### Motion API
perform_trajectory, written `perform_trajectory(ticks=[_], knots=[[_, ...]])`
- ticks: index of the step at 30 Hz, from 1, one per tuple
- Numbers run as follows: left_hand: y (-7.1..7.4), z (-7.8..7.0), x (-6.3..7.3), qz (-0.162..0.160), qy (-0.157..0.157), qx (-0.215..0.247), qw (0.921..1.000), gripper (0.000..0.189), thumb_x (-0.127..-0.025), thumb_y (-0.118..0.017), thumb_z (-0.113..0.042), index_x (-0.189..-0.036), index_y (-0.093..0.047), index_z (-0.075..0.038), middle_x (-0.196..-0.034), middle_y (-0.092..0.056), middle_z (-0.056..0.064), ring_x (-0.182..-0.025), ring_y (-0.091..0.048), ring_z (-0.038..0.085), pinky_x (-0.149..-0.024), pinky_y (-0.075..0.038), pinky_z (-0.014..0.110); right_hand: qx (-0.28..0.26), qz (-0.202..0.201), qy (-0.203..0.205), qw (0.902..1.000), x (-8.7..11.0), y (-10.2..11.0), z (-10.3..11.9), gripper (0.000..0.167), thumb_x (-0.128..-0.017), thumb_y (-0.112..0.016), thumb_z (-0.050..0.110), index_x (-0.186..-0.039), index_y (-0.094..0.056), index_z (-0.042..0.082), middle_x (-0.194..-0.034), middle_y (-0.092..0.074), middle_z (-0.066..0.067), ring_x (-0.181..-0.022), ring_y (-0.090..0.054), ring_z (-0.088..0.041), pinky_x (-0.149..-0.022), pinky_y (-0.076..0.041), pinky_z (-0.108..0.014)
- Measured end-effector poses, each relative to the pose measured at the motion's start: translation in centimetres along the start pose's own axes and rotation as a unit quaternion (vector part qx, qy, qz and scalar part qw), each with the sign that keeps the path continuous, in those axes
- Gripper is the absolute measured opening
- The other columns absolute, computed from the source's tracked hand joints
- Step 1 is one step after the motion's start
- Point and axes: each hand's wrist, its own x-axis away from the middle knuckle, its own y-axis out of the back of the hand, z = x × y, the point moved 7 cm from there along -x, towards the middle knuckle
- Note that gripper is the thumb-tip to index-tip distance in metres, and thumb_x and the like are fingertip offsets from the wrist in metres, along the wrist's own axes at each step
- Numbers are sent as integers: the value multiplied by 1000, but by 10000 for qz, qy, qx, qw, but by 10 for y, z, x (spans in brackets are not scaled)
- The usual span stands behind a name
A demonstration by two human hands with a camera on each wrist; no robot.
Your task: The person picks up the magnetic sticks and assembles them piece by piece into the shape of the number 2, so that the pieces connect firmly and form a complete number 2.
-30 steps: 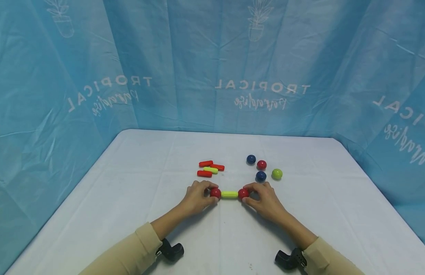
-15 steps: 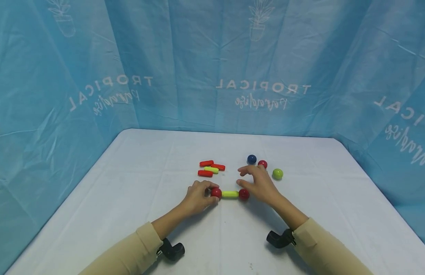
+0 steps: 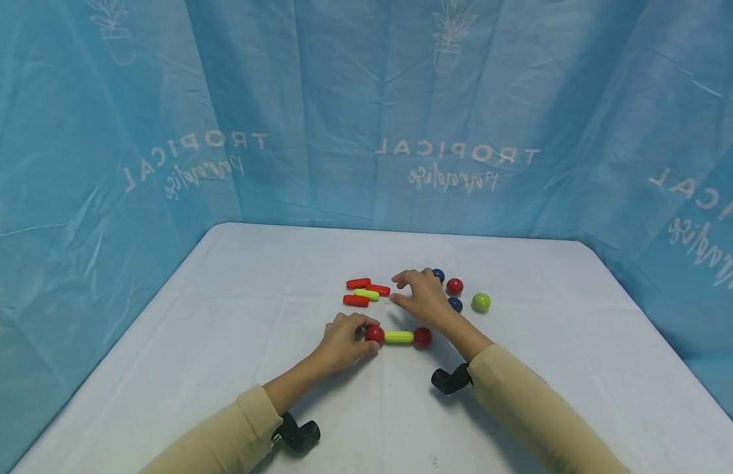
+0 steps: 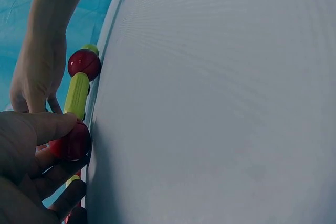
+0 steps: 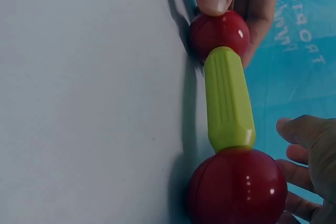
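A yellow-green rod (image 3: 398,337) lies on the table with a red ball (image 3: 422,338) on its right end and another red ball (image 3: 375,334) on its left end. My left hand (image 3: 345,341) pinches the left ball between thumb and fingers, as the left wrist view also shows. Beyond the rod, my right hand (image 3: 424,297) is over the table with fingers spread and nothing between them. Its fingertips point at the small group of loose rods: several red rods (image 3: 355,301) and a yellow-green rod (image 3: 366,294).
Partly behind my right hand are two dark blue balls (image 3: 455,304). A loose red ball (image 3: 454,286) and a green ball (image 3: 481,302) lie to their right. Blue printed sheets (image 3: 342,118) hang around the white table (image 3: 253,276).
My right hand has let go of the right red ball and moved forward and left, toward the loose rods. The left hand stays on the left ball.
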Motion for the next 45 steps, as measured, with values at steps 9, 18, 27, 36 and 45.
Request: perform_trajectory(ticks=[9, 18, 27, 36, 45], knots=[[-1, 2, 0, -8, -16, -24, 10000, 38, -78, -75, -19, -115, -65, -17, -105, -59, 4, -95, -42, 17, -77, -30, 35, 179, 257, -168, 9994, -19, -13, -1, 39, -82, -70, 31, -119, -63, 18, -105, -66, 0, -100, -50, -21, -85, -42, -39], [0, 2, -1, -36, -57, -60, 10000, 38, -78, -74, -19, -115, -65, -17, -105, -59, 4, -94, -42, 17, -77, -30, 35, 260, 495, -299, 9980, -33, -25, 0, 38, -82, -71, 30, -118, -64, 17, -107, -67, -2, -101, -50, -21, -91, -39, -41], [0, 0, 0, -71, -77, -113, 9999, 38, -78, -75, -19, -114, -65, -16, -104, -59, 4, -94, -42, 17, -78, -30, 36, 364, 629, -440, 9964, -37, -35, -1, 35, -81, -72, 28, -113, -67, 18, -100, -65, 0, -97, -49, -20, -91, -40, -40], [0, -1, 0, -86, -55, -118, 9999, 38, -78, -75, -19, -115, -65, -16, -106, -60, 4, -95, -43, 17, -78, -30, 35, 537, 538, -335, 9965, -37, -38, -2, 31, -81, -72, 29, -110, -69, 18, -99, -63, -2, -96, -50, -21, -88, -41, -41], [0, -2, 1, -89, -123, -126, 9998, 38, -79, -74, -18, -115, -65, -15, -106, -60, 5, -95, -42, 17, -78, -30, 35, 487, 510, -332, 9970, -36, -39, -2, 28, -82, -71, 28, -108, -70, 17, -98, -63, -2, -96, -49, -21, -87, -41, -40]])
